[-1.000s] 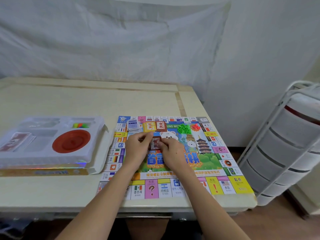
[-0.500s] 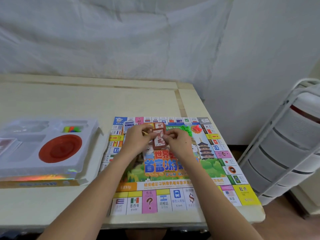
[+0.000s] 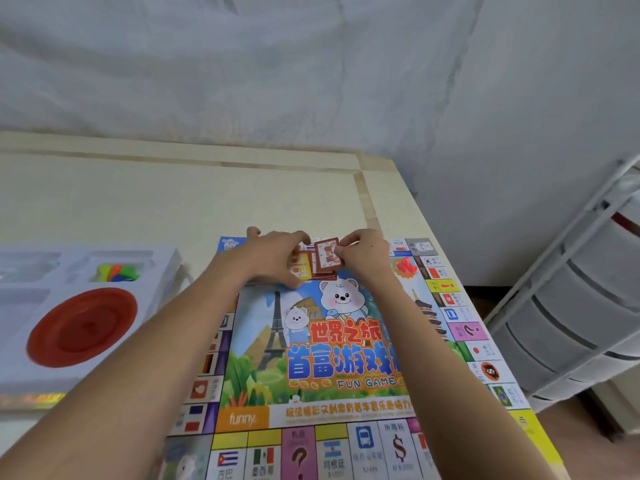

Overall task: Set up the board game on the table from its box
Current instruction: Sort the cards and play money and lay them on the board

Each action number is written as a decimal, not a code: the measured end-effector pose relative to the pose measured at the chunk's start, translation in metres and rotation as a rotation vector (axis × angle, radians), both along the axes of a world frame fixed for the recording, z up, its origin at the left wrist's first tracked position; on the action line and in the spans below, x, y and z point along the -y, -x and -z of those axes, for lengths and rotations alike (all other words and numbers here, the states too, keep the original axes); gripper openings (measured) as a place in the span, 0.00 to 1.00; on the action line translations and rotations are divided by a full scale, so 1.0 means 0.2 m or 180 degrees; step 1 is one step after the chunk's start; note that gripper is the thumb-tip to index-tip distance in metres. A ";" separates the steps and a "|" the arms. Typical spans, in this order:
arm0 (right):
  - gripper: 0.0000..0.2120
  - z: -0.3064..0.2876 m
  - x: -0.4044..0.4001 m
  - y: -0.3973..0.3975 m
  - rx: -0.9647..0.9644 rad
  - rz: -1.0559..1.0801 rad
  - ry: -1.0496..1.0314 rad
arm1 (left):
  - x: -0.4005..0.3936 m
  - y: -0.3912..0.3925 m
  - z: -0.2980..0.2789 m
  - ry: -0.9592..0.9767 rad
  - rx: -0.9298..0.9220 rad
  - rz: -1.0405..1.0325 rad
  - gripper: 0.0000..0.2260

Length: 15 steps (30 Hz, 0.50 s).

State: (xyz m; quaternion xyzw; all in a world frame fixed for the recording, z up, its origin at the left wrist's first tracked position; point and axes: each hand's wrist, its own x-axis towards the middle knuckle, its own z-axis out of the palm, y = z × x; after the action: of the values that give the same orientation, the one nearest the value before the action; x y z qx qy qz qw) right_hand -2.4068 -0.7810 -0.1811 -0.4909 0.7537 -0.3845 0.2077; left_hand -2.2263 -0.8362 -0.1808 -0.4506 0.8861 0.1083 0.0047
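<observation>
Tray (image 3: 166, 268) w/ red disc (image 3: 83, 327) left of board (image 3: 311, 417).

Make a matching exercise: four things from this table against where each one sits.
Things:
1. red disc
2. brown cards
3. red pieces
4. coloured pawns

Places:
a. on the board's far right corner area
b. small far slot of the tray
c. between both hands, over the board's far edge
d. round well of the tray

Pairs: 1-d, 2-c, 3-a, 4-b

White sheet (image 3: 207, 64) draped behind beige table (image 3: 138, 195); white drawer cart (image 3: 571, 306) right.
</observation>
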 end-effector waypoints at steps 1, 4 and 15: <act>0.06 0.01 0.01 0.00 -0.0011 0.0000 -0.0014 | 0.00 -0.01 0.00 0.0036 -0.0029 0.0015 0.37; 0.06 0.03 0.03 -0.03 -0.0100 -0.0040 -0.0127 | 0.02 -0.04 0.02 0.0045 -0.0072 0.0034 0.35; 0.07 0.10 0.05 -0.09 -0.0561 -0.0080 -0.0362 | 0.03 -0.06 0.04 0.0063 -0.0069 0.0041 0.31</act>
State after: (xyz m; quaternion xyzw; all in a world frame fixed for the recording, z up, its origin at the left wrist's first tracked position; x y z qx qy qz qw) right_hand -2.3898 -0.7909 -0.2007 -0.5197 0.7834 -0.2938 0.1730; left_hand -2.2149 -0.8415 -0.1887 -0.4437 0.8900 0.1044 -0.0086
